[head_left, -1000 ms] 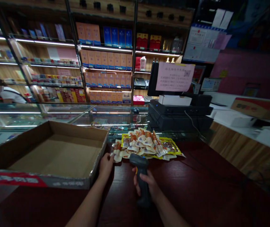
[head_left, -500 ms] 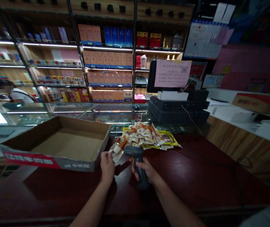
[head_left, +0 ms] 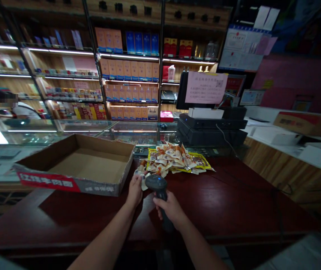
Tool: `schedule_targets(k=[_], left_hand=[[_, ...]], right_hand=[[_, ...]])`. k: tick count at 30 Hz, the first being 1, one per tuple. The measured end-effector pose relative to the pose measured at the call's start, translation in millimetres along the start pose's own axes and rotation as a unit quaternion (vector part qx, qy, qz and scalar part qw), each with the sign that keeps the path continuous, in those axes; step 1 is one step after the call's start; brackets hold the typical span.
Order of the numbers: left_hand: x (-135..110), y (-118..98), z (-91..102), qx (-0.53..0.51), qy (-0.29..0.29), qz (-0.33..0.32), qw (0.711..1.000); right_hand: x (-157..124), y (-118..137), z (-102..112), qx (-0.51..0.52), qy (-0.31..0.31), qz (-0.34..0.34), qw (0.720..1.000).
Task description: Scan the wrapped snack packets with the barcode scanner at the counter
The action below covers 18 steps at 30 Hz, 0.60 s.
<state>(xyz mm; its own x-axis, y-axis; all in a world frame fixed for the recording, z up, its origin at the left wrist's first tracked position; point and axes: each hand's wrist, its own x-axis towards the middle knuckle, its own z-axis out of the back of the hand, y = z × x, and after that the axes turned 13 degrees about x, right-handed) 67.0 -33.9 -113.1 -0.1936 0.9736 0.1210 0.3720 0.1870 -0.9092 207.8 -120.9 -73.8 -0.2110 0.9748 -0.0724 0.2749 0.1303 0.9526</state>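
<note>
My right hand [head_left: 169,207] is wrapped round the handle of a dark barcode scanner [head_left: 157,182], whose head points forward and left. My left hand [head_left: 135,190] pinches the edge of a clear-and-white snack packet [head_left: 144,181] just left of the scanner head. Part of that packet is hidden behind my fingers and the scanner. Beyond both hands lies a heap of snack packets [head_left: 174,155], whitish with orange-brown contents. Yellow-edged packets [head_left: 201,161] stick out at its right side. The heap rests on the dark red table [head_left: 213,202].
A shallow cardboard tray [head_left: 98,187] stands on the table to the left. Behind the heap are a glass counter [head_left: 93,127] and a black register with a monitor [head_left: 211,125]. A cable [head_left: 226,138] hangs at right. At far left, a person [head_left: 25,108] is behind the counter.
The packet in my left hand has turned and come closer to the scanner head. The scanner has tilted, showing more of its top. My view has shifted slightly.
</note>
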Motion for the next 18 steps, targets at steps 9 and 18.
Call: schedule_targets(k=[9,18], left_hand=[[-2,-10,-12.3,0.029,-0.033,0.056,0.997],[-8,-13,-15.6,0.02,-0.03,0.003,0.999]], right_hand=[[4,-9,-3,0.005,-0.034,0.001,0.999],[-2,6,-9,0.055,-0.014,0.019,0.998]])
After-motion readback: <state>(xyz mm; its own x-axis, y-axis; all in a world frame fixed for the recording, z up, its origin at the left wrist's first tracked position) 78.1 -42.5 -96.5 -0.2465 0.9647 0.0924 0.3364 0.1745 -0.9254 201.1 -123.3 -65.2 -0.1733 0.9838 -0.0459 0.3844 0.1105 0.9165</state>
